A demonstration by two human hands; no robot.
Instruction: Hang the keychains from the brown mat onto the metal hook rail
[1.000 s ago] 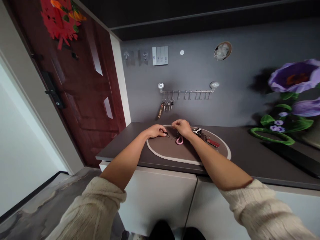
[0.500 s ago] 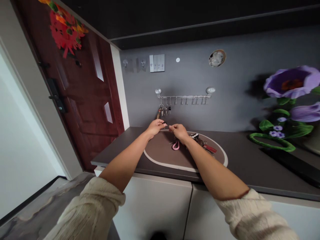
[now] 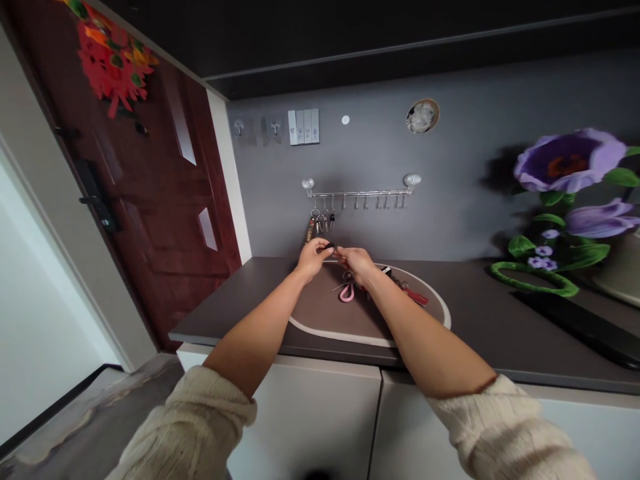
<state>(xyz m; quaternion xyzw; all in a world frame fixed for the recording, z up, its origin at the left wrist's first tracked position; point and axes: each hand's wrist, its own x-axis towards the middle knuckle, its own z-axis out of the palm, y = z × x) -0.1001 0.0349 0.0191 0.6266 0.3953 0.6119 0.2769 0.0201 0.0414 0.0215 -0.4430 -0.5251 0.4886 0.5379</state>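
Note:
My left hand [image 3: 313,257] and my right hand [image 3: 356,263] meet above the back of an oval brown tray [image 3: 320,313] on the dark counter. Both are pinched on a small dark key piece [image 3: 330,248] held between them, lifted off the tray. Under my right hand lie a pink key loop [image 3: 347,293] and, further right, a red key tag [image 3: 415,297] with other keys. A bunch of keys [image 3: 318,223] hangs from the left end of a metal hook rail [image 3: 357,193] on the grey wall, just behind my hands.
A dark red door [image 3: 150,187] with a red paper ornament stands to the left. The counter [image 3: 480,320] runs right to a purple flower decoration [image 3: 565,200] and a black flat object [image 3: 585,327]. White cabinet fronts are below. Light switches [image 3: 303,127] sit on the wall.
Both hands have risen off the tray and come together, lifting the small dark key piece toward the hook rail. The view has shifted slightly left.

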